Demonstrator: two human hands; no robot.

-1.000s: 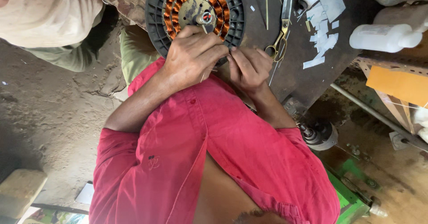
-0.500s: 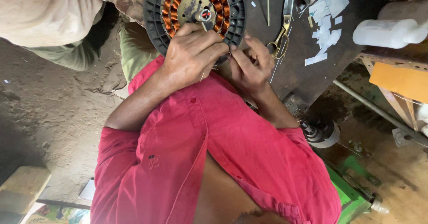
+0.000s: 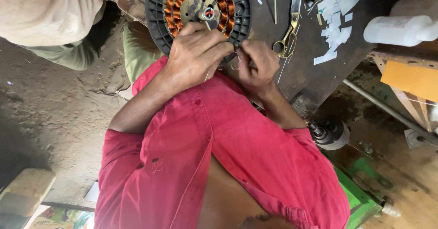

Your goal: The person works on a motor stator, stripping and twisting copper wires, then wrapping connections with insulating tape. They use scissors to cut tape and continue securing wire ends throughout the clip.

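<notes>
Closest to the camera is the person's red shirt [image 3: 219, 165], open at the front, with both forearms reaching up out of it to the dark workbench [image 3: 315, 74]. The left hand [image 3: 197, 53] is curled over the near edge of one motor stator [image 3: 198, 10], a round black frame with a ring of copper windings and a small shaft in the middle, fingers pressed down on the coils. The right hand [image 3: 258, 65] sits just to the right of it, near the stator's rim, fingertips pinched on a thin wire [image 3: 238, 65], though it's too fine to see exactly where it runs. The stator itself lies flat on the far left part of the bench. Further right there's one pair of scissors [image 3: 292, 23] with yellowish handles, then a scatter of small white paper scraps [image 3: 333, 33], and beyond that two white plastic bottles [image 3: 401, 28] at the far right edge. Far left, another person in a pale shirt [image 3: 45, 14] is bent over close to the stator. Lower right, below the bench, there's a green metal frame [image 3: 360, 197].
</notes>
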